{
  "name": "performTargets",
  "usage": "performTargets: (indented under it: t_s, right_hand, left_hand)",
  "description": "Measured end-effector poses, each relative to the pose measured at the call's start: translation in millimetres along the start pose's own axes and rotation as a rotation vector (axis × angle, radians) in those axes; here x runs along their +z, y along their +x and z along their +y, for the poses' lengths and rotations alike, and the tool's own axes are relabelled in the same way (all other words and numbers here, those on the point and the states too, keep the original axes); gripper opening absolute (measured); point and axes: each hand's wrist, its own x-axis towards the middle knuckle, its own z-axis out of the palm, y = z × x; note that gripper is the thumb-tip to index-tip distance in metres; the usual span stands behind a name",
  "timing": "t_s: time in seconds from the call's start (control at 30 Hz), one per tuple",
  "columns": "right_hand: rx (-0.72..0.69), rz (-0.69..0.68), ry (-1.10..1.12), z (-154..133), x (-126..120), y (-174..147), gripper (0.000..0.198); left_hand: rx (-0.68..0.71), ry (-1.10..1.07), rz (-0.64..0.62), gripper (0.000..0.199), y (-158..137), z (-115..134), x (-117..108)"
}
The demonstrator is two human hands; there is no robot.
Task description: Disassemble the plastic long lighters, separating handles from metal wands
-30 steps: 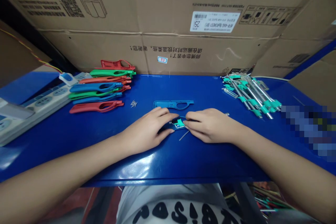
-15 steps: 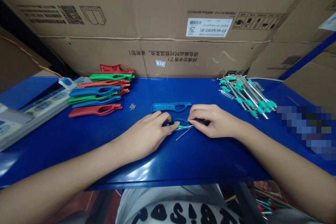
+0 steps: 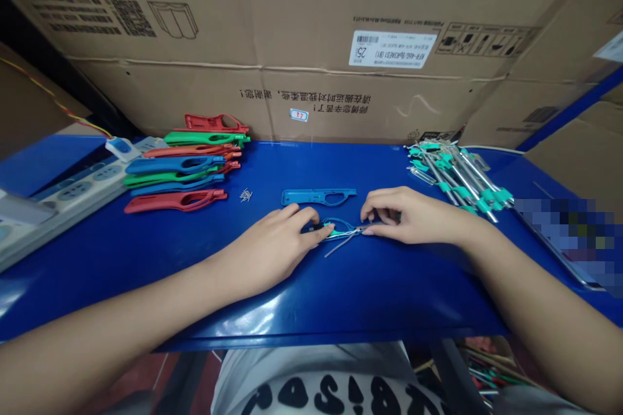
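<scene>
My left hand (image 3: 277, 240) presses a blue lighter casing half (image 3: 335, 221) against the table, index finger and thumb at its handle end. Inside the casing show a green part (image 3: 335, 231) and pale wires, partly hidden by my fingers. A loose thin grey wire (image 3: 339, 246) sticks out toward me. My right hand (image 3: 403, 215) is at the casing's narrow right end, thumb and curled fingers around a thin metal tube (image 3: 372, 227), mostly hidden by the hand. Behind both hands lies another blue casing half (image 3: 318, 197), with its hollow side up.
Red, green, orange and blue lighter casings (image 3: 175, 201) are stacked at left beside a white power strip (image 3: 92, 185). Small screws (image 3: 246, 195) lie near them. Metal tubes with green parts (image 3: 457, 172) are piled at right, near a blurred-out flat device (image 3: 569, 240). A cardboard box (image 3: 292, 52) stands behind.
My right hand has shifted a little to the right along the casing end, its thumb and index finger wider apart. My left hand stays on the casing.
</scene>
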Motion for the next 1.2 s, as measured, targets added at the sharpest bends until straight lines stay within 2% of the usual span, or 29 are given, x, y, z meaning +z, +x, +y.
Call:
performTargets:
  t_s: [0.13, 0.23, 0.33, 0.5, 0.67, 0.8, 1.2]
  right_hand:
    - [0.007, -0.043, 0.019, -2.2, 0.3, 1.1, 0.012]
    - [-0.017, -0.044, -0.009, -7.7, 1.8, 1.9, 0.016]
    - [-0.006, -0.071, -0.182, -17.6, 2.8, 0.8, 0.023]
    - [0.107, -0.202, -0.54, -37.9, 2.5, -0.8, 0.026]
    - [0.068, -0.263, -0.709, -48.7, 6.2, 0.5, 0.023]
    - [0.031, -0.251, -0.755, -52.1, 10.4, 1.2, 0.019]
    - [0.037, -0.22, -0.718, -49.9, 10.0, 2.7, 0.027]
  left_hand:
    - [0.002, -0.005, 0.006, 0.044, -0.2, -0.5, 1.7]
    - [-0.001, -0.008, 0.01, 0.043, 0.1, 0.0, 2.2]
    - [0.002, 0.009, 0.014, 0.043, 0.2, 0.7, 2.1]
    - [-0.008, 0.041, 0.01, 0.043, -0.3, 1.2, 1.7]
    - [-0.008, 0.033, -0.004, 0.045, 1.1, 1.6, 1.0]
    - [-0.012, 0.022, 0.001, 0.045, 1.8, 1.5, 0.4]
    - [-0.008, -0.027, 0.012, 0.042, 3.0, 0.3, -0.4]
